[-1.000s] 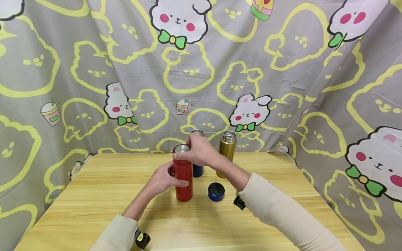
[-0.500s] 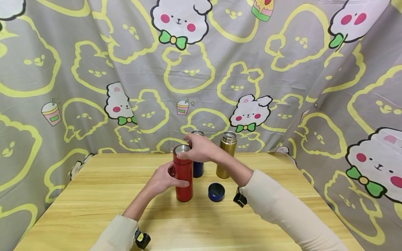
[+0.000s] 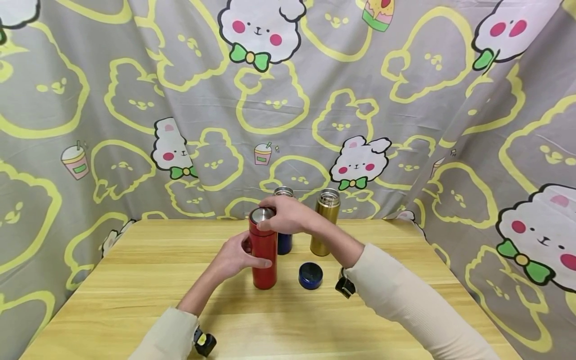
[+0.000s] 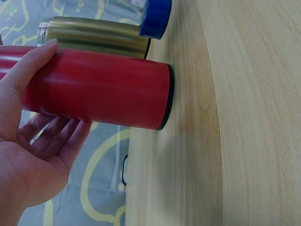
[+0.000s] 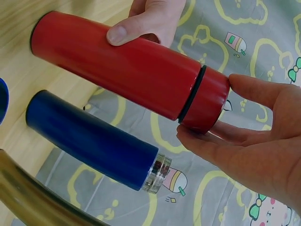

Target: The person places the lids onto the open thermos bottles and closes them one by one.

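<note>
Fingers and thumb of left hand (image 3: pixel 236 256) wrapped round red bottle (image 3: pixel 265 247), upright, just below middle of frame. Right hand (image 3: pixel 288 215) pinches red lid (image 5: pixel 209 101) on its top. Blue bottle (image 3: pixel 284 244) behind, gold bottle (image 3: pixel 327 210) further right: shiny necks showing, tops open, insides too small to see. Blue lid (image 3: pixel 310 276) on table (image 3: pixel 252 325), right of red bottle.

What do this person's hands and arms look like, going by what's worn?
The left hand and right hand show no gloves or rings. The cream fabric left sleeve and matching right sleeve end short of the hands. A small black boxy device sits at the left sleeve's edge, another black device at the right's. No cables show.
</note>
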A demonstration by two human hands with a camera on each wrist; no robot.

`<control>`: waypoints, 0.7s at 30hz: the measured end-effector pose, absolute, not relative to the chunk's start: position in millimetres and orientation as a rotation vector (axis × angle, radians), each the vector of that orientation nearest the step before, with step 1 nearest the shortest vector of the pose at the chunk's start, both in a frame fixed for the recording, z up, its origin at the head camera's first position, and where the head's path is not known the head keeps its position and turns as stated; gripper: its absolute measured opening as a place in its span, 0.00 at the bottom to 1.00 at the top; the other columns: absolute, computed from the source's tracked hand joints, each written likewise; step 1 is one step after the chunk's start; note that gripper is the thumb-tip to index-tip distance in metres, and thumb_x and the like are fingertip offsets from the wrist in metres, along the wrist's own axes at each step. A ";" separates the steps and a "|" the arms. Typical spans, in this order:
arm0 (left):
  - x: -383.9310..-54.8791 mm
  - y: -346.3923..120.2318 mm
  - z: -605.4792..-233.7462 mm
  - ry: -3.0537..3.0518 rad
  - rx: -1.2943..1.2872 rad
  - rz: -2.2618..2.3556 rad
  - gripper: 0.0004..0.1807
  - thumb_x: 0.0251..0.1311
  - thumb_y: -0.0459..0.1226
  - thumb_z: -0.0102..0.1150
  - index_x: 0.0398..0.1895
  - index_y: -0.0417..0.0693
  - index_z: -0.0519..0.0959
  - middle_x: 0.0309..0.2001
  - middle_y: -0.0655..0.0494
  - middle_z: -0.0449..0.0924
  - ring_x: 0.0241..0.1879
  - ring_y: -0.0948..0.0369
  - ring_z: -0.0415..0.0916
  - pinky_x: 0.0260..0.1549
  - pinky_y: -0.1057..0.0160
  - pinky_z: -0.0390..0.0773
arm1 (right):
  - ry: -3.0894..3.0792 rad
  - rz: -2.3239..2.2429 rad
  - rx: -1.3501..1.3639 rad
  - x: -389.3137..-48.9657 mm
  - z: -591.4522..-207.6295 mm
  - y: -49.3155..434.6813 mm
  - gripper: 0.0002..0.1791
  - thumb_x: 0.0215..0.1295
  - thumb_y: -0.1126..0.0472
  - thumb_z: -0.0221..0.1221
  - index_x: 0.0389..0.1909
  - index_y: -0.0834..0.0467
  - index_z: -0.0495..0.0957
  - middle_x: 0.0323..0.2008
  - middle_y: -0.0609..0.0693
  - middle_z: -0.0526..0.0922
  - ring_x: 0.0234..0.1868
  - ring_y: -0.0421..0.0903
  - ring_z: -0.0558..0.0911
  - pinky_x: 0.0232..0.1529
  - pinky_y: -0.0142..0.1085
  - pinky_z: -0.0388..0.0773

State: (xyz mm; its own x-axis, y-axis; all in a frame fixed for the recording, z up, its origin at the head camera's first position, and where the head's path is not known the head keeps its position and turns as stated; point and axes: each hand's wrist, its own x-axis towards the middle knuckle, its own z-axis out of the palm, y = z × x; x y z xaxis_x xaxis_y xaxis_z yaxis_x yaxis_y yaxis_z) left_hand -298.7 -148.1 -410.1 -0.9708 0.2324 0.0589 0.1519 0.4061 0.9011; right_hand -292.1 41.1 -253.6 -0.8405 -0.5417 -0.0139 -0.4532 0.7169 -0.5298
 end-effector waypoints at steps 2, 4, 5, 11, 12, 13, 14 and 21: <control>-298.6 -147.7 -409.9 2.571 0.351 1.635 0.39 0.40 0.47 0.84 0.60 0.57 0.77 0.49 0.60 0.85 0.47 0.59 0.82 0.50 0.56 0.82 | 2.766 -0.784 -0.805 -292.0 -254.3 41.5 0.27 0.66 0.54 0.64 0.65 0.56 0.76 0.53 0.51 0.83 0.48 0.45 0.81 0.49 0.38 0.79; -298.4 -147.5 -409.8 2.572 0.349 1.635 0.39 0.40 0.47 0.84 0.59 0.57 0.77 0.48 0.60 0.85 0.47 0.59 0.82 0.50 0.55 0.82 | 2.785 -0.781 -0.804 -292.3 -255.7 41.8 0.27 0.66 0.53 0.64 0.64 0.56 0.76 0.53 0.50 0.83 0.48 0.45 0.81 0.48 0.38 0.79; -298.4 -147.4 -409.8 2.573 0.347 1.634 0.39 0.40 0.47 0.84 0.59 0.57 0.77 0.48 0.60 0.85 0.47 0.59 0.82 0.50 0.55 0.82 | 2.793 -0.781 -0.803 -292.4 -256.5 41.9 0.27 0.66 0.52 0.64 0.64 0.56 0.76 0.52 0.50 0.83 0.48 0.45 0.81 0.48 0.38 0.79; -298.8 -147.5 -410.3 2.570 0.357 1.636 0.39 0.40 0.48 0.84 0.60 0.57 0.77 0.49 0.60 0.85 0.48 0.59 0.82 0.51 0.54 0.82 | 2.859 -0.822 -0.758 -292.0 -261.7 40.6 0.25 0.64 0.48 0.68 0.56 0.57 0.79 0.43 0.50 0.84 0.41 0.44 0.81 0.39 0.34 0.79; -298.9 -147.6 -410.3 2.571 0.360 1.636 0.39 0.40 0.48 0.84 0.60 0.57 0.77 0.49 0.60 0.85 0.48 0.59 0.82 0.51 0.54 0.82 | 2.875 -0.836 -0.747 -291.7 -262.9 40.2 0.25 0.63 0.47 0.69 0.54 0.57 0.79 0.41 0.49 0.84 0.39 0.44 0.81 0.37 0.34 0.79; -298.9 -147.6 -410.2 2.572 0.363 1.636 0.39 0.40 0.48 0.84 0.60 0.57 0.77 0.49 0.60 0.85 0.48 0.59 0.82 0.51 0.54 0.82 | 2.889 -0.852 -0.738 -291.6 -264.2 39.8 0.25 0.62 0.46 0.69 0.52 0.58 0.79 0.39 0.49 0.83 0.38 0.44 0.81 0.35 0.33 0.78; -299.0 -147.5 -410.3 2.574 0.364 1.634 0.39 0.41 0.48 0.84 0.59 0.57 0.77 0.49 0.60 0.85 0.48 0.59 0.82 0.51 0.54 0.82 | 2.900 -0.866 -0.727 -291.5 -265.4 39.5 0.25 0.61 0.45 0.70 0.50 0.58 0.79 0.38 0.49 0.83 0.37 0.45 0.81 0.34 0.33 0.78; -298.6 -147.6 -411.0 2.581 0.367 1.630 0.38 0.41 0.47 0.84 0.59 0.57 0.77 0.49 0.60 0.85 0.48 0.59 0.82 0.51 0.55 0.82 | 2.921 -0.956 -0.681 -290.5 -272.3 39.7 0.25 0.58 0.42 0.71 0.42 0.56 0.75 0.33 0.49 0.81 0.34 0.45 0.79 0.32 0.35 0.77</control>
State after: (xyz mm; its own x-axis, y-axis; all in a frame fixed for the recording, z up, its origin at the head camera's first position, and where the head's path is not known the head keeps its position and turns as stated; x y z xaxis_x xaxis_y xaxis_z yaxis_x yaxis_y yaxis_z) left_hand -298.6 -147.6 -411.0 -0.9694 0.2352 0.0704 0.1647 0.4101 0.8970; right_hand -290.5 39.7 -272.3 -0.9064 -0.3994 0.1373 -0.4033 0.7220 -0.5622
